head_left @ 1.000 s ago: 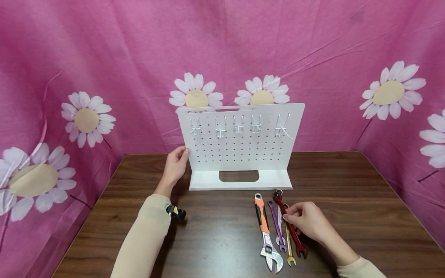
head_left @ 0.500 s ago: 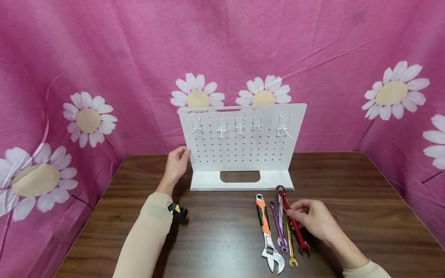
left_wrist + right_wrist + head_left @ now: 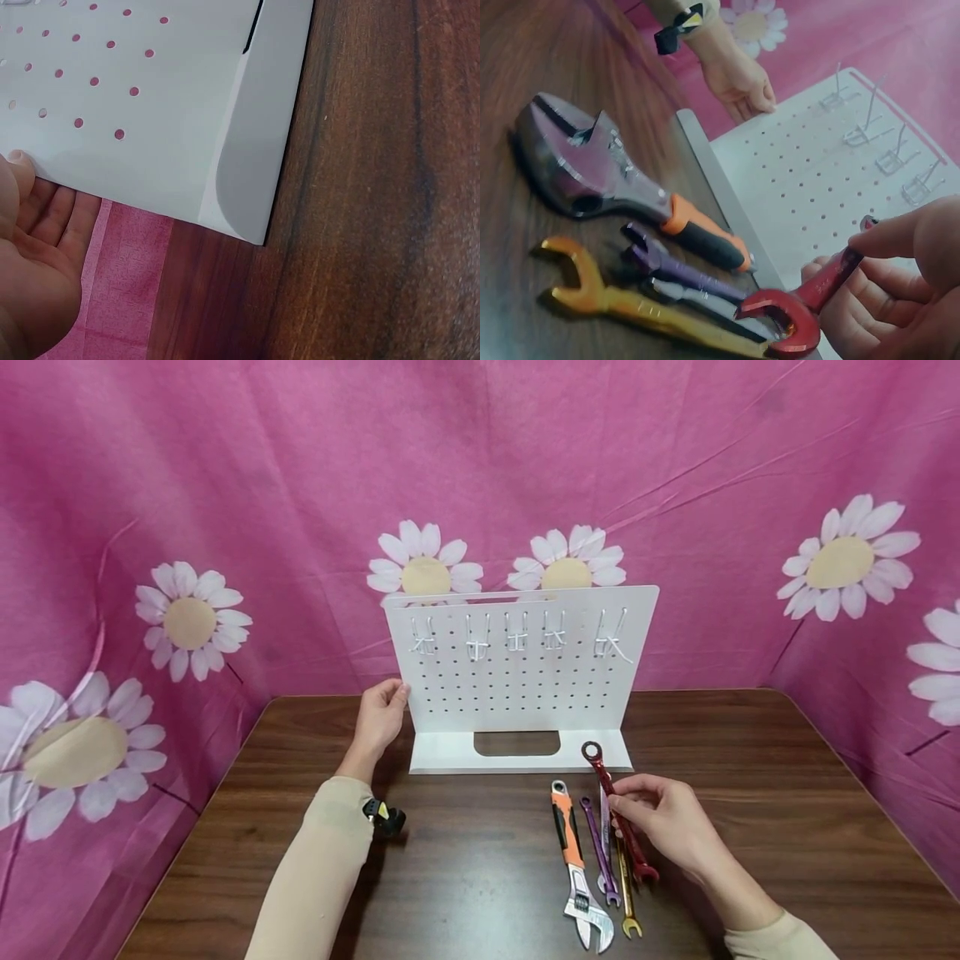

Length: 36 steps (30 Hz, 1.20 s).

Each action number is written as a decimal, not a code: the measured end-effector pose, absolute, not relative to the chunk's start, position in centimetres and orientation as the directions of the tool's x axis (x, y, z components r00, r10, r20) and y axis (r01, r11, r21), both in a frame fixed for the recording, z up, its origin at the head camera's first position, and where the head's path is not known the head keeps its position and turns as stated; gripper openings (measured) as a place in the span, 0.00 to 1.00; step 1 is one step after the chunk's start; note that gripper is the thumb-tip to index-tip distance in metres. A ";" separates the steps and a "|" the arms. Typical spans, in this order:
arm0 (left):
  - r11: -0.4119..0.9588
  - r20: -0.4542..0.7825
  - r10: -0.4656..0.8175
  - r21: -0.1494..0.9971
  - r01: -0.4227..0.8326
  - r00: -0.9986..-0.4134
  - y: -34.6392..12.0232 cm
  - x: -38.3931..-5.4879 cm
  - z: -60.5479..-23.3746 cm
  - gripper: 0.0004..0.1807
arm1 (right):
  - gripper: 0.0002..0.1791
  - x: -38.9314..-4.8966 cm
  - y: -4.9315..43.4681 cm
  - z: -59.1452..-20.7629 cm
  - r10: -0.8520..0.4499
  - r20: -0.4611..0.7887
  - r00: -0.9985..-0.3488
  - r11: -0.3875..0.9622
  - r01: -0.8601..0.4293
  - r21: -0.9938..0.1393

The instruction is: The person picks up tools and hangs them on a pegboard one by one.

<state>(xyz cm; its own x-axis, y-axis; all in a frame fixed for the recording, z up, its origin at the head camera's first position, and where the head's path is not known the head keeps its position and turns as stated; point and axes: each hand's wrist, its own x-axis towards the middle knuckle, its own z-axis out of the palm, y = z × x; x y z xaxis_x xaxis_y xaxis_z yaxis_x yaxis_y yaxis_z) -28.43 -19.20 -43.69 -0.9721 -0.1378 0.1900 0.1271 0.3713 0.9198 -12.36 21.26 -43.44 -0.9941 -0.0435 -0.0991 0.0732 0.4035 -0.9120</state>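
My right hand (image 3: 670, 825) pinches a red combination wrench (image 3: 627, 829) between thumb and fingers, its ring end tipped up toward the board. In the right wrist view the wrench's open end (image 3: 793, 324) overlaps the other tools. My left hand (image 3: 381, 720) holds the left edge of a white pegboard stand (image 3: 517, 685), thumb in front and fingers behind. Below the red wrench lie a gold wrench (image 3: 628, 893), a purple wrench (image 3: 602, 856) and a silver wrench (image 3: 705, 301), partly covered. Beside them lies an adjustable wrench (image 3: 573, 864) with an orange and black handle.
Several white wire hooks (image 3: 517, 633) stick out along the pegboard's upper part. The stand rests on a dark wooden table (image 3: 465, 852). A pink cloth (image 3: 315, 510) with daisies hangs behind and at both sides.
My right hand has raised the red wrench from among the other wrenches, its ring end swinging up and left. The left hand keeps its place on the board's edge.
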 end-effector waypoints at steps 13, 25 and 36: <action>0.368 0.214 -0.156 0.919 0.144 -0.964 -19.3 -28.5 -43.9 0.13 | 0.14 -13.7 18.6 -42.4 -0.115 -0.036 -0.993 0.307 -0.001 -0.952; 0.366 0.207 -0.172 0.921 0.132 -0.963 -19.2 -28.7 -43.7 0.13 | 0.12 -15.1 16.0 -41.3 -0.143 -0.011 -0.990 0.284 -0.031 -0.958; 0.369 0.221 -0.169 0.918 0.147 -0.960 -19.0 -28.8 -43.8 0.12 | 0.10 -16.6 13.0 -40.8 -0.203 0.037 -0.978 0.286 -0.096 -0.953</action>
